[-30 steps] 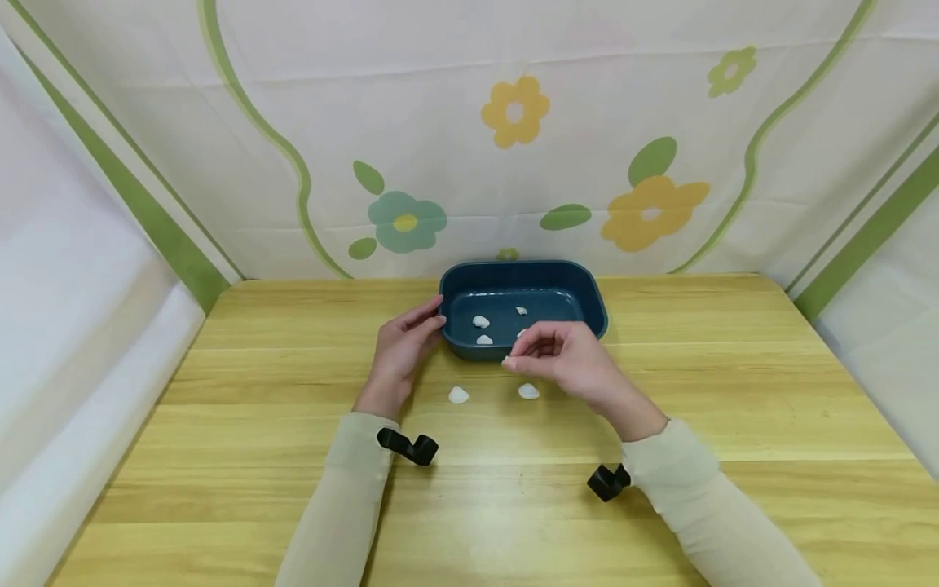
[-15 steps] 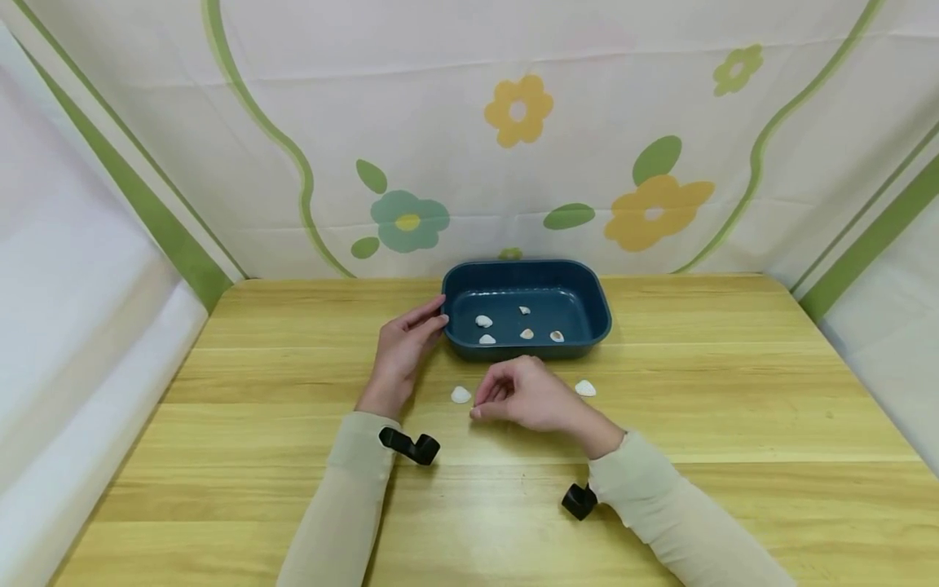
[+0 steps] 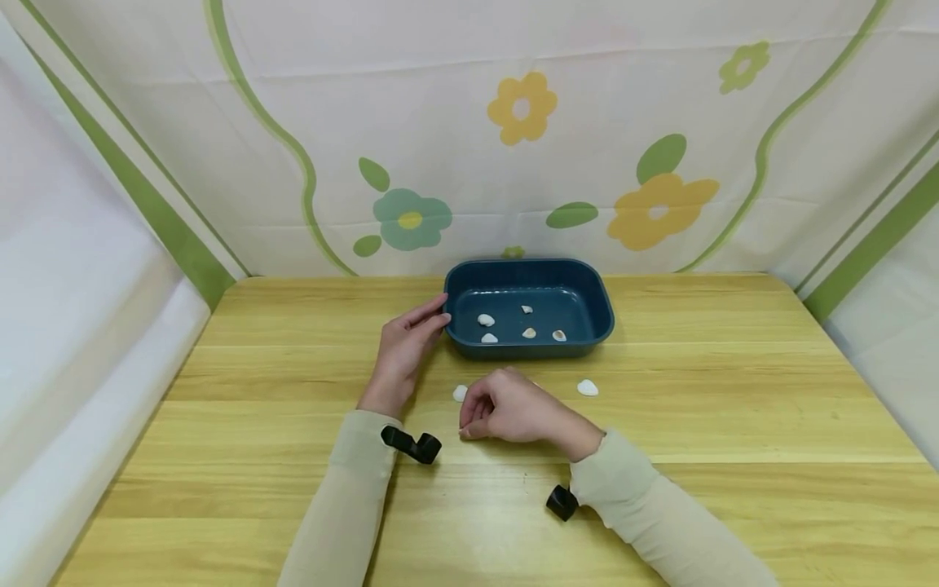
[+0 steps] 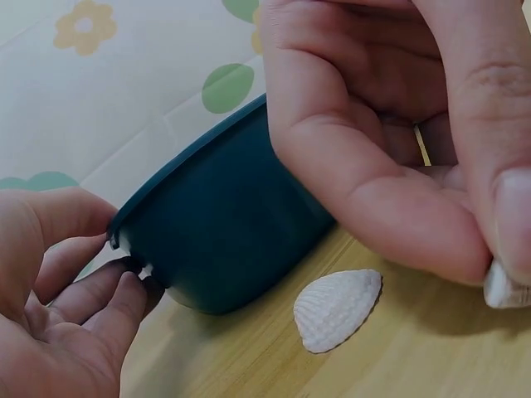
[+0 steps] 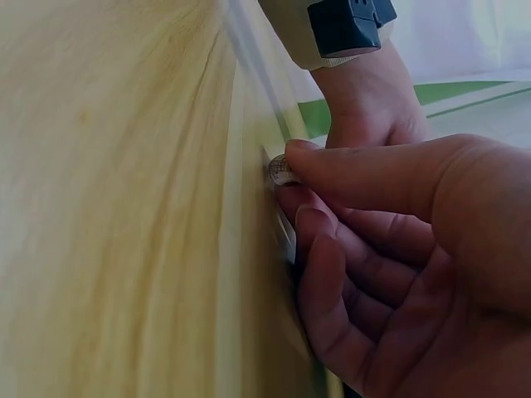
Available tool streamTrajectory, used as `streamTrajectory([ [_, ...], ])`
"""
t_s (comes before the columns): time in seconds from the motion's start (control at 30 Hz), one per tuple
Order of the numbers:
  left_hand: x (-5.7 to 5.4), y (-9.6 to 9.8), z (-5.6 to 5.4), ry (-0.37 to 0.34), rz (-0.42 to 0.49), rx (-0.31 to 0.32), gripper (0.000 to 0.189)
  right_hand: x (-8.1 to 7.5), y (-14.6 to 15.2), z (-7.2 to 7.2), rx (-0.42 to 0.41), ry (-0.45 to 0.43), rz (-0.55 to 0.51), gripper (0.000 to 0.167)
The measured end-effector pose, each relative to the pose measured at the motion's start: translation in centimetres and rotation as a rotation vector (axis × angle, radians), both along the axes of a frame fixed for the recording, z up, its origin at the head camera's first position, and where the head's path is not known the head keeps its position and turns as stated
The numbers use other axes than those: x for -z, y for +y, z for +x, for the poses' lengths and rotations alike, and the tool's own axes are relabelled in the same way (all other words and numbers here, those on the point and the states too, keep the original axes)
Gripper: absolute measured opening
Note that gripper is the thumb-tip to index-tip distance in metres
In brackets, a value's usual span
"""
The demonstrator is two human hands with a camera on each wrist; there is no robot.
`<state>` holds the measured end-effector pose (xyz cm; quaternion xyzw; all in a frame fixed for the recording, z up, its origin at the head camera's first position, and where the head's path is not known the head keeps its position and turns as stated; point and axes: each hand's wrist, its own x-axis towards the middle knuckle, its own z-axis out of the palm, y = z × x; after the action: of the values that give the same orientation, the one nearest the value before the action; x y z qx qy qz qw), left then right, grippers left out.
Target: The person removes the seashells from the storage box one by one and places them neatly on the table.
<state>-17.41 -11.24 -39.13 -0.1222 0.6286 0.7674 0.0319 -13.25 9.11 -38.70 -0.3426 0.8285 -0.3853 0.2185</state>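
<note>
My left hand [image 3: 403, 352] grips the left end of a dark blue plastic basin [image 3: 528, 350], fingers at its rim. In the left wrist view, fingers lie above and below the basin's edge. My right hand [image 3: 506, 410] pinches a small seashell [image 4: 504, 288] between thumb and fingers, low over the table in front of the basin. That shell [image 5: 282, 170] also shows at the fingertips in the right wrist view. A white ribbed seashell [image 4: 336, 309] lies on the table, partly behind my right hand in the head view. Another white seashell [image 3: 588, 388] rests to the right.
Several small shells [image 3: 486, 320] lie inside the basin, spread over its floor. Behind the basin hangs a white cloth [image 3: 440, 106] with printed flowers. The wooden table [image 3: 734, 391] reaches forward and to both sides. A black wrist camera [image 3: 412, 444] sits on each sleeve.
My right hand has moved from the basin's front rim leftward and toward me, its fingertips still pinched. Shells in the basin it had covered now show. The left hand has stayed at the rim.
</note>
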Motion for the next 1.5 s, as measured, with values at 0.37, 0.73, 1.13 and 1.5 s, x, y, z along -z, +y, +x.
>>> streamTrajectory([
  [0.37, 0.0, 0.2, -0.2, 0.011, -0.001, -0.003, 0.037, 0.5, 0.0, 0.3, 0.017, 0.043, -0.021, 0.010],
  [0.73, -0.2, 0.2, -0.2, 0.008, -0.011, -0.001, 0.037, 0.5, -0.2, 0.2, 0.037, 0.086, -0.007, 0.012],
  [1.13, 0.0, 0.0, -0.3, 0.013, -0.003, -0.009, 0.038, 1.0, -0.6, 0.2, 0.051, 0.116, -0.030, 0.011],
  [1.5, 0.3, 0.1, -0.1, 0.013, -0.002, -0.011, 0.036, 0.8, 0.7, -0.6, 0.181, -0.154, -0.147, 0.005],
])
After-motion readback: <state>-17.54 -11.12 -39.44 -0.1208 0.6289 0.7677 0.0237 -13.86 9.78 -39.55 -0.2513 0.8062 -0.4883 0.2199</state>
